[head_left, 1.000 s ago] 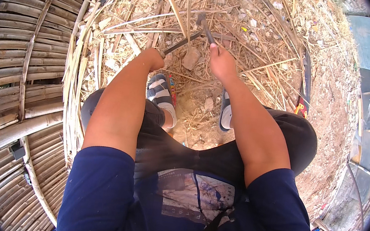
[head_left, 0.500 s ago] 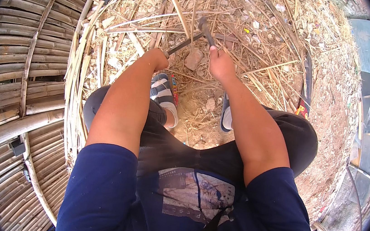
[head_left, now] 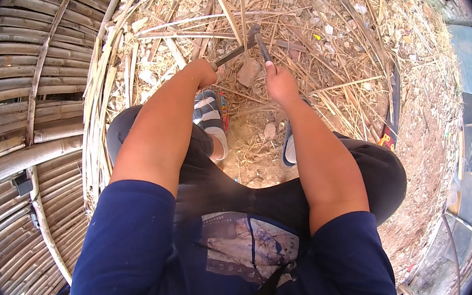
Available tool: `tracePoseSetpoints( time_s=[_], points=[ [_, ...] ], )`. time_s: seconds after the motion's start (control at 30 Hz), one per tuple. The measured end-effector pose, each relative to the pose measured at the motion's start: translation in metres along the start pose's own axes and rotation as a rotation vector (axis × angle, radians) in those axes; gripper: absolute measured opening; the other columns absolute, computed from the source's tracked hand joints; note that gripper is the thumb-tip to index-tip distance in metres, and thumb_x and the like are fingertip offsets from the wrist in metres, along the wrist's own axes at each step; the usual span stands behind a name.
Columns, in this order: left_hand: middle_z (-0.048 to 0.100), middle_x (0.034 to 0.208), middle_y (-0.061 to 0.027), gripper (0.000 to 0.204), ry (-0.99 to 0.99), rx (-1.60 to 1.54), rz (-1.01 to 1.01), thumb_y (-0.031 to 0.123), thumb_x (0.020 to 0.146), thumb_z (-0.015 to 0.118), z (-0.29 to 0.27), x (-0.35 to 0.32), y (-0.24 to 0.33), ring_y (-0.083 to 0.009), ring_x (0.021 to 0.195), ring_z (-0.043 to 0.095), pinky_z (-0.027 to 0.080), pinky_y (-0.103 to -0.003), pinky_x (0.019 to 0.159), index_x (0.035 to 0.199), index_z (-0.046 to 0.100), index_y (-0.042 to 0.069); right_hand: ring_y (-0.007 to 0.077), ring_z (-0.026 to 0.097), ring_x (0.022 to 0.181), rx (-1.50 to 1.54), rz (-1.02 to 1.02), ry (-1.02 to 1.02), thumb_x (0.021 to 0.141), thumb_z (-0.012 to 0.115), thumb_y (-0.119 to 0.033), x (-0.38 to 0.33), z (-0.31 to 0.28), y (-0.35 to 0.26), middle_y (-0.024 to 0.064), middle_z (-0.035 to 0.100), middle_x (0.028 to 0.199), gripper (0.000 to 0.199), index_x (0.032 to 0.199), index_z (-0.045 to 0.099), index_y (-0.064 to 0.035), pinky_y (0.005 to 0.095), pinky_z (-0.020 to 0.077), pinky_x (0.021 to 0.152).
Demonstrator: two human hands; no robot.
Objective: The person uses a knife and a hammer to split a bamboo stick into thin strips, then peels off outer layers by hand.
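My left hand [head_left: 202,74] is closed around the near end of a dark, flat-bladed knife [head_left: 236,52], which slants away to the right, low over the litter. In my right hand [head_left: 282,85] is the handle of a hammer [head_left: 263,48]; its dark head is at the far end of the blade. Whether the two touch, I cannot tell. A split bamboo strip [head_left: 224,5] runs from the far edge down to the blade, its lower end close to the hammer head. Just beyond my feet, between the hands, lies a stone [head_left: 248,72].
Bamboo strips and straw litter the ground. A slatted bamboo wall [head_left: 19,58] rises at left, with long strips [head_left: 98,108] along its foot. At right lies a long dark tool [head_left: 394,101] with a red and yellow end. My sandalled left foot [head_left: 212,113] has a red item [head_left: 224,111] beside it.
The hammer head has shifted slightly left and nearer, toward the blade's far end. My left hand and the knife have hardly moved.
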State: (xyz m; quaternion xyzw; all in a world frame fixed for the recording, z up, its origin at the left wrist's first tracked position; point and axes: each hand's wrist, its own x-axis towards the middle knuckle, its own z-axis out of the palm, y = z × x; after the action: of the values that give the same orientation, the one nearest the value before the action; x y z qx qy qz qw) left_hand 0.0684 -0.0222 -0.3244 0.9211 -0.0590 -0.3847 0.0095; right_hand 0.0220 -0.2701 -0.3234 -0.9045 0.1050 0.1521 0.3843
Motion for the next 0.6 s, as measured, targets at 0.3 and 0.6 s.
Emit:
tracePoseSetpoints(
  time_s=[0.3, 0.6],
  points=[
    [0.075, 0.099, -0.0167, 0.039, -0.012, -0.091, -0.065, 0.018, 0.081, 0.054, -0.010, -0.008, 0.009, -0.0327, 0.092, 0.074, 0.058, -0.043, 0.081, 0.113, 0.075, 0.011, 0.0477, 0.066, 0.091, 0.247, -0.178, 0.288, 0.106, 0.038, -0.047, 0.000, -0.044, -0.047, 0.0292, 0.068, 0.090, 0.057, 0.102, 0.065, 0.0041, 0.0535, 0.0498, 0.084],
    [0.074, 0.097, -0.0185, 0.041, 0.021, 0.005, 0.027, 0.018, 0.080, 0.055, -0.009, -0.004, 0.007, -0.0324, 0.088, 0.073, 0.058, -0.044, 0.079, 0.117, 0.071, 0.012, 0.0500, 0.065, 0.097, 0.031, -0.012, 0.063, 0.103, 0.043, -0.048, 0.007, 0.005, -0.003, 0.0328, 0.068, 0.094, 0.057, 0.103, 0.065, 0.0045, 0.0538, 0.0499, 0.088]
  ],
)
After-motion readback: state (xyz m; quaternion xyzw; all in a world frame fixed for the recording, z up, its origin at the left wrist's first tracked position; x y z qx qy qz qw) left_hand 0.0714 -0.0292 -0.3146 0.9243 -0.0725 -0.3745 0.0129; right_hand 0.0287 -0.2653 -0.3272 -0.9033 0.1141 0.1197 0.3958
